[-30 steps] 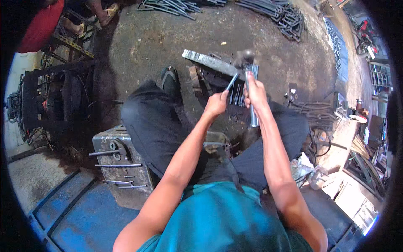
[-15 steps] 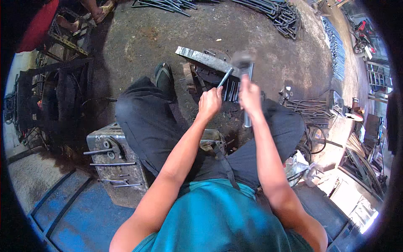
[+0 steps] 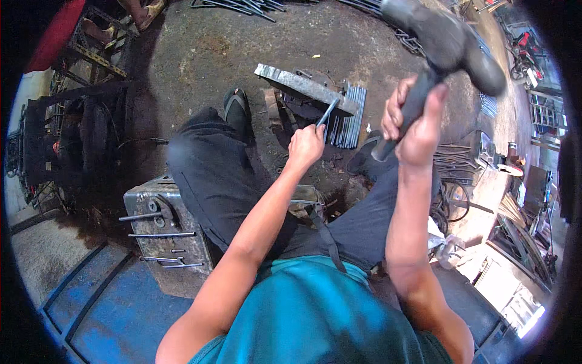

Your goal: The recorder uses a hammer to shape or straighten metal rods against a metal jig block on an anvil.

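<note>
In front of me stands a thick steel slab (image 3: 297,83), its top edge tilted down to the right. My left hand (image 3: 306,145) is closed around a short metal rod (image 3: 328,111), whose far end meets the right part of the slab. High to the right, my right hand (image 3: 418,124) grips the handle of a hammer (image 3: 445,45). The hammer's dark head is raised towards the camera, well apart from the rod and slab. Below the slab's right end lies a row of straight metal rods (image 3: 345,130).
A metal box (image 3: 167,242) with several rods and small tools on its side stands by my left knee. Bent rods (image 3: 454,159) lie in a pile at right. More rods (image 3: 248,6) lie on the far floor. Another person's foot (image 3: 150,17) shows at top left.
My right hand has lifted the hammer up and to the right, away from the slab, uncovering the row of rods. The left hand keeps the rod at nearly the same place.
</note>
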The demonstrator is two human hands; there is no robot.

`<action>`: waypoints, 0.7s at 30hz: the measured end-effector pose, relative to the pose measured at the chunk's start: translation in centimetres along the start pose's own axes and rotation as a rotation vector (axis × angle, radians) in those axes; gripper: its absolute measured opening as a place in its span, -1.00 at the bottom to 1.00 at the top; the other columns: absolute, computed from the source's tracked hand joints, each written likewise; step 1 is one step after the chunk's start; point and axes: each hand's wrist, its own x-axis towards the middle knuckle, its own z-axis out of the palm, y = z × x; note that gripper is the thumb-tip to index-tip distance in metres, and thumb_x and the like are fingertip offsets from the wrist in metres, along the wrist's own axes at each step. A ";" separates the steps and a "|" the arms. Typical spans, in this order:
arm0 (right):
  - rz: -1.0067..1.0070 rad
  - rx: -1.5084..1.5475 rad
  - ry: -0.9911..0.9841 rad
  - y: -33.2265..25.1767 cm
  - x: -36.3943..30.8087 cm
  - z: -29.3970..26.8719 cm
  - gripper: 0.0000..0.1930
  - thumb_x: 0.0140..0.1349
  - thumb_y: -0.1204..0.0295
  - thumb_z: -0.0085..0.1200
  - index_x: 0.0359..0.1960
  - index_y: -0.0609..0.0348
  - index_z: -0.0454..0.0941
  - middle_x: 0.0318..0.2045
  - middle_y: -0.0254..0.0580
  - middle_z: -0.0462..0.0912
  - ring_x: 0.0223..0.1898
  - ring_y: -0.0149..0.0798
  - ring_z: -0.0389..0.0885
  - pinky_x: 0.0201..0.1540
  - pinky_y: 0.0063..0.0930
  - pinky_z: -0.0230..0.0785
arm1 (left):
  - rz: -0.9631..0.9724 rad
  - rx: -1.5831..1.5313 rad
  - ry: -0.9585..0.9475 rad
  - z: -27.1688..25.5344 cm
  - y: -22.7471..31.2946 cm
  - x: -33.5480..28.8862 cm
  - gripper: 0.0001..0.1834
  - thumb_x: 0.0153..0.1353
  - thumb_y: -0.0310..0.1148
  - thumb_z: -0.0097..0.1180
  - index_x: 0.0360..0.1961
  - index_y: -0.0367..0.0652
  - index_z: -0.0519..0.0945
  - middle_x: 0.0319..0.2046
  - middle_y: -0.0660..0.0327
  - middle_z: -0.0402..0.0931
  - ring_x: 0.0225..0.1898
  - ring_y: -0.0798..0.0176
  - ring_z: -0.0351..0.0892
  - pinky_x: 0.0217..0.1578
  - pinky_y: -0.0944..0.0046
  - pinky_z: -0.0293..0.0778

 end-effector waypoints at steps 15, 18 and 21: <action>0.291 -0.435 0.145 9.4 5.4 -1.4 -0.46 0.38 -0.14 -0.11 -0.53 0.08 0.39 -0.78 -0.47 0.31 -0.84 -0.53 0.25 -0.81 -0.59 0.09 | 0.002 -0.056 -0.023 1.1 -0.4 1.5 -0.45 0.34 0.02 -0.07 -0.34 -0.35 0.64 -0.32 -0.33 0.55 -0.15 -0.38 0.54 -0.12 -0.21 0.44; 0.136 -0.226 0.060 3.7 3.7 0.3 -0.47 0.39 -0.15 -0.18 -0.41 0.11 0.39 -0.72 -0.46 0.34 -0.81 -0.59 0.25 -0.81 -0.67 0.11 | -0.061 -0.042 -0.049 0.6 -0.6 1.4 -0.42 0.35 0.04 -0.12 -0.31 -0.34 0.64 -0.30 -0.32 0.56 -0.11 -0.38 0.54 -0.07 -0.21 0.43; -0.022 -0.136 0.059 0.5 1.1 1.5 -0.44 0.37 -0.19 -0.17 -0.43 0.11 0.38 -0.72 -0.48 0.32 -0.77 -0.57 0.28 -0.77 -0.65 0.11 | -0.117 -0.116 -0.048 0.1 -0.9 0.8 -0.44 0.38 0.00 -0.21 -0.23 -0.30 0.65 -0.25 -0.34 0.56 -0.08 -0.40 0.54 -0.01 -0.22 0.42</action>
